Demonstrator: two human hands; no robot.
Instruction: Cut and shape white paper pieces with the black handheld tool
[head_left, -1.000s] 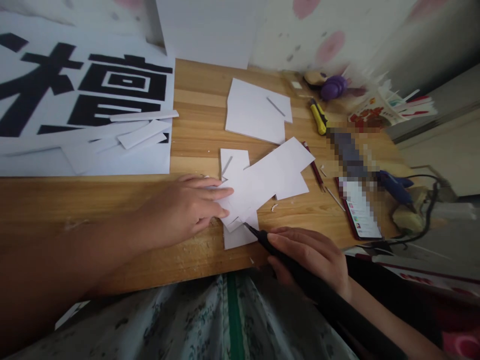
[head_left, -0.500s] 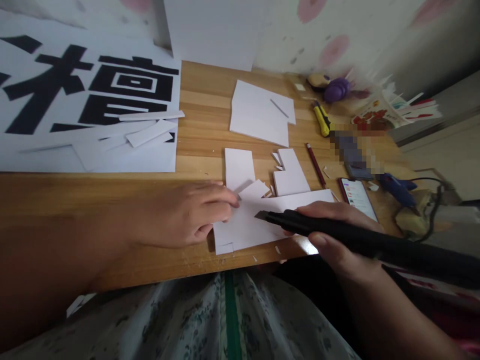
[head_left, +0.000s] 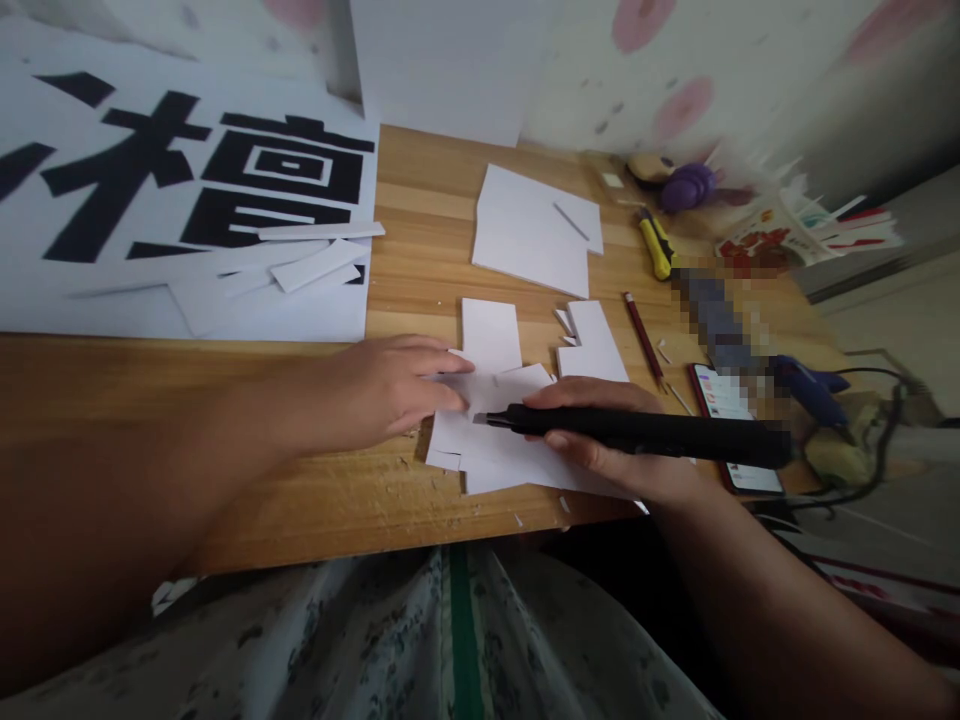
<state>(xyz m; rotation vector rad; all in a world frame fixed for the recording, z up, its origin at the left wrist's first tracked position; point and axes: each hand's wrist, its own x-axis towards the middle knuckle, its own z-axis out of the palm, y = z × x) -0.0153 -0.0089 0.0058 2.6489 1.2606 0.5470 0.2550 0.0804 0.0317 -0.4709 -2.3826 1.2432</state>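
My left hand (head_left: 375, 392) rests at the left edge of a white board piece (head_left: 510, 470), thumb and index finger spread and touching it. My right hand (head_left: 600, 440) is closed round a black cutter knife (head_left: 645, 430). Its blade points left, over the board and close to my left fingertips; whether it touches the surface is hard to tell. A smaller white piece (head_left: 442, 440) with a slit near its lower edge lies at the left of the board. Behind are a white strip (head_left: 490, 330) and a notched white piece (head_left: 600, 345).
A printed sheet (head_left: 300, 310) with a large black character and white strips lies at the left. Rightward are a larger board (head_left: 529, 230), yellow cutter (head_left: 656, 245), red pencil (head_left: 643, 340), phone (head_left: 720, 395), blue glue gun (head_left: 814, 390) and a patterned tub (head_left: 772, 240).
My right hand and the knife have moved left, and the knife lies flatter. My left fingers have spread. The white pieces under my hands have shifted, with a separate left piece now showing.
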